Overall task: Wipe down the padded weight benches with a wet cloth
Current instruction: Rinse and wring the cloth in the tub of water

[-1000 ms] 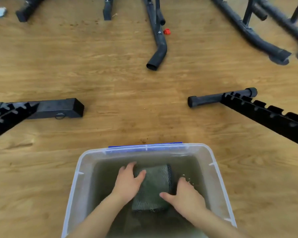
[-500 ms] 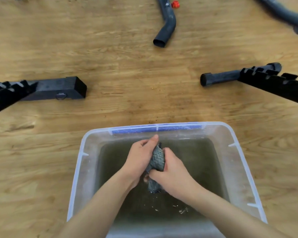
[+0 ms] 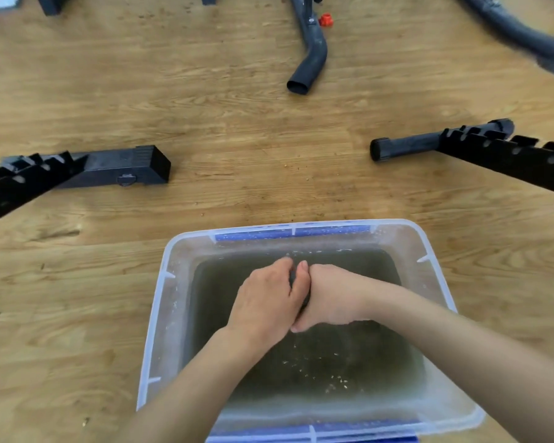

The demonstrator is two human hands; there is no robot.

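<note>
Both hands meet over the middle of the tub, pressed knuckle to knuckle: my left hand [image 3: 266, 298] and my right hand [image 3: 331, 295] each curl tightly round the cloth [image 3: 306, 300]. I see only a dark sliver of it in the seam between them, so nearly all of it is buried in the two fists, held just above the water.

Around me is a wood-grain floor [image 3: 237, 123] with scattered specks. The clear plastic tub [image 3: 160, 302] sits on it right in front of me, blue strips along its far and near rims, holding murky water [image 3: 349, 362] with pale flecks floating near the front. A black notched frame [image 3: 119, 166] lies on the floor to the left, a second notched frame [image 3: 493, 151] with a round foot to the right. Farther off a curved dark tube [image 3: 312, 55] ends open on the floor, a small red knob [image 3: 325, 20] beside it.
</note>
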